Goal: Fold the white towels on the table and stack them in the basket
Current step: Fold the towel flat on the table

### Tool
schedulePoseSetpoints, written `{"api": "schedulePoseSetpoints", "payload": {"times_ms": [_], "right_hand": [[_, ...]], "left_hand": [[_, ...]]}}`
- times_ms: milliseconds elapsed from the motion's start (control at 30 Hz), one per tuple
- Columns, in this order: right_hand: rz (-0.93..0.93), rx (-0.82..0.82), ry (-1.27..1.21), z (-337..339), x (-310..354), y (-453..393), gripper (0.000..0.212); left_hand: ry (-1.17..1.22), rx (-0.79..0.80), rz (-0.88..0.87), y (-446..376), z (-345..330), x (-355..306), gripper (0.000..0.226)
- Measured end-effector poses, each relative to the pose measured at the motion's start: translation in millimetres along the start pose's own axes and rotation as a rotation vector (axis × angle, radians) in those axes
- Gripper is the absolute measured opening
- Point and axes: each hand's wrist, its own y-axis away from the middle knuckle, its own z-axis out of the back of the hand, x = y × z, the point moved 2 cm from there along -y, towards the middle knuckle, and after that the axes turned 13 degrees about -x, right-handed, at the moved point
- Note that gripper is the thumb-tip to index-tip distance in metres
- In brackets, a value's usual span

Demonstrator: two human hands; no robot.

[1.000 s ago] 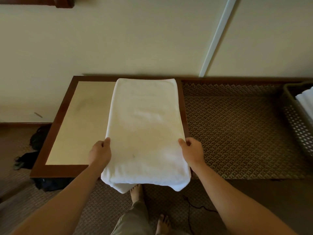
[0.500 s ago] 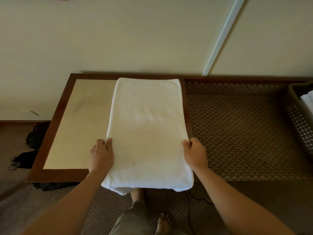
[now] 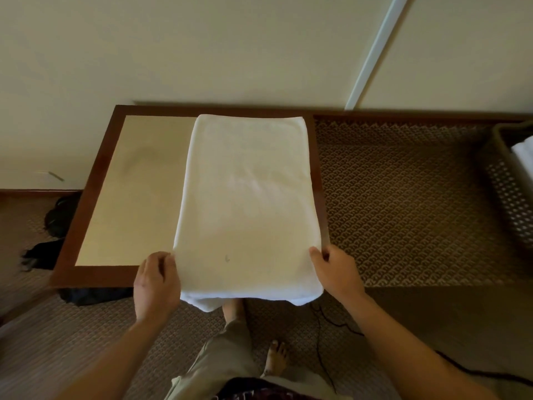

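Bare forearms (image 3: 109, 362), no sleeves showing; khaki trousers (image 3: 222, 359); dark patterned top (image 3: 253, 389) at bottom edge; bare feet (image 3: 277, 359) on carpet.

White towel (image 3: 248, 203) folded into a long rectangle, lying on the right part of a low table (image 3: 121, 192) with dark wood border and pale top; near end overhanging the table's front edge; small dark mark near that end. Left hand (image 3: 157, 284) gripping the near left corner, right hand (image 3: 336, 272) gripping the near right corner, thumbs on top. Basket (image 3: 507, 180) at far right on patterned carpet (image 3: 403, 203), well apart from the table, white folded towels (image 3: 525, 154) inside; bare feet (image 3: 277, 359) below.
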Motion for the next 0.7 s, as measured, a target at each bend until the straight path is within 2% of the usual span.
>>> {"api": "schedulePoseSetpoints", "payload": {"times_ms": [167,267,467,633,700], "right_hand": [[0.05,0.114,-0.03,14,-17,16,0.035],[0.08,0.169,0.036,18,-22,21,0.032],[0.136,0.187,0.072,20,-26,30,0.036],[0.046,0.109,0.084,17,-39,37,0.036],[0.032,0.044,0.174,12,-33,42,0.025]], "left_hand": [[-0.05,0.078,-0.01,9,9,5,0.022],[-0.098,0.155,0.021,6,13,4,0.027],[-0.135,0.354,0.067,7,15,5,0.019],[-0.288,0.305,0.036,7,12,11,0.019],[-0.358,0.251,0.054,15,10,7,0.022]]}}
